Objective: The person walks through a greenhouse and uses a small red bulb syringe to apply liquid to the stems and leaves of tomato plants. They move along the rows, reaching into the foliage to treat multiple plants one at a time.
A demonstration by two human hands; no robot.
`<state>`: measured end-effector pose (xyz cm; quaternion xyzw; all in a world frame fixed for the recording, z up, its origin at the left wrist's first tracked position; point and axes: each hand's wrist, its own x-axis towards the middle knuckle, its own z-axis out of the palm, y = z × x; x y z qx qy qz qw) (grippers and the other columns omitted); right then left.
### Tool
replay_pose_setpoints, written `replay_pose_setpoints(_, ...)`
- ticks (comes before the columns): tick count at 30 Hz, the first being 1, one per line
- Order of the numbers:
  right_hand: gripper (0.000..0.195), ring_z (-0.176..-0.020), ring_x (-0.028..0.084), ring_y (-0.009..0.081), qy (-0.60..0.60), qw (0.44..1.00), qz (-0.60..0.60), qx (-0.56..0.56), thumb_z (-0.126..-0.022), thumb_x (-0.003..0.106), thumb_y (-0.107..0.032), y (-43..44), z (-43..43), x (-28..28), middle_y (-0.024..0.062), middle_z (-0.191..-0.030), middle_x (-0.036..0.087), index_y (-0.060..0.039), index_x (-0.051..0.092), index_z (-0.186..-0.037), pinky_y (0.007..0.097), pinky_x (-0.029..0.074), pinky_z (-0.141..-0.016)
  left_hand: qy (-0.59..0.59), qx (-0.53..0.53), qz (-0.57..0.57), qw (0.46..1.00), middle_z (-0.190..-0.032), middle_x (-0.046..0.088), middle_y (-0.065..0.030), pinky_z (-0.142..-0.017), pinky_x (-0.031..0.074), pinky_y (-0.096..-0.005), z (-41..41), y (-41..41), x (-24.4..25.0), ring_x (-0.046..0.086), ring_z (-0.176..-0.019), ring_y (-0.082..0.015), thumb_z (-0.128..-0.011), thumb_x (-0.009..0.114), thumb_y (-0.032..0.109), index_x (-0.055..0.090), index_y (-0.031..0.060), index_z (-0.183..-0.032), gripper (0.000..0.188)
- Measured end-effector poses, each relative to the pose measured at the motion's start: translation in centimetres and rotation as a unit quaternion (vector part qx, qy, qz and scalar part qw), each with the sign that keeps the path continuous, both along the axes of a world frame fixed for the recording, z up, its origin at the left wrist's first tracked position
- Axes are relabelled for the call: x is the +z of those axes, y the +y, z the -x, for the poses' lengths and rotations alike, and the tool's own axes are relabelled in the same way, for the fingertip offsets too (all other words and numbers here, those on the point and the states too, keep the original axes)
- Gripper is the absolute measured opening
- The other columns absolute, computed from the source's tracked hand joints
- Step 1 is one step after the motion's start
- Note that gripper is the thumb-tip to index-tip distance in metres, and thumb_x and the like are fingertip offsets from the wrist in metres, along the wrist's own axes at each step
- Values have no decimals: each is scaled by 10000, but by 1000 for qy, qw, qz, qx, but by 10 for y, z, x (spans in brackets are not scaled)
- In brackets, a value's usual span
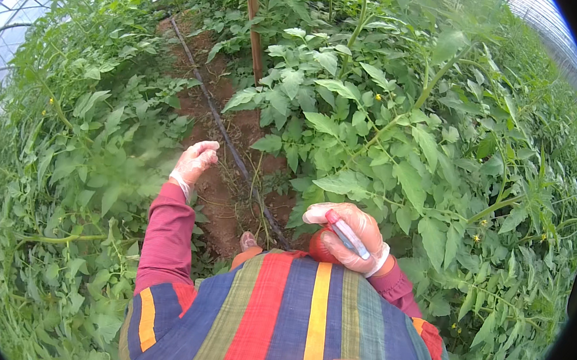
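Note:
My right hand point(354, 235), in a thin clear plastic glove, grips what looks like a spray bottle point(321, 245) with a red body, a pale head and a red nozzle tip. It is held close against my striped top, with the nozzle pointing up and to the left. My left hand point(195, 162), gloved the same way, is raised over the soil path beside the left-hand plants. Its fingers are curled together and nothing shows in them. Leafy tomato plants point(374, 162) with small yellow flowers stand just beyond my right hand.
A dark irrigation hose point(221, 120) runs along the bare soil path point(222, 204) between the plant rows. A wooden stake point(253, 34) rises ahead. Dense plants point(85, 158) line the left side, partly hazy. Greenhouse hoops point(6, 29) arch at the left edge.

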<state>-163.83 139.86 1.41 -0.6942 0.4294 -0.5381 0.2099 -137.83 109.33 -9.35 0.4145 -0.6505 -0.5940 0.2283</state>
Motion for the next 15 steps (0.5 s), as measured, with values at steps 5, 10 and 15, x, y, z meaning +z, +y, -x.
replay_pose_setpoints(5, 464, -1088, 630, 305, -1, 999, 5, 42, -855, 568, 74, -117, -35, 2, 145, -1163, 643, -82, 481, -1283, 407, 500, -930, 43, -66, -42, 996, -1060, 629, 10, -815, 460, -259, -1, -89, 6, 594, -909, -96, -941, 584, 169, 604, 70, -1211, 288)
replay_pose_setpoints(10, 405, -1107, 608, 251, -77, 991, -113, 6, -876, 578, 47, -191, -44, 3, 153, -1195, 624, -72, 493, -1254, 365, 472, -948, 65, -99, -59, 991, -1097, 636, -4, -872, 440, -269, 16, -144, 33, 586, -978, -104, -952, 569, 189, 602, 70, -1222, 297)
replay_pose_setpoints(15, 398, -941, 627, 174, -130, 988, -87, 0, -870, 572, 71, -277, -32, -19, 86, -1123, 652, -95, 533, -1229, 299, 498, -846, 96, -126, -80, 984, -1002, 624, -5, -889, 452, -281, 35, -203, 24, 575, -955, -123, -959, 559, 156, 581, 41, -1241, 305)
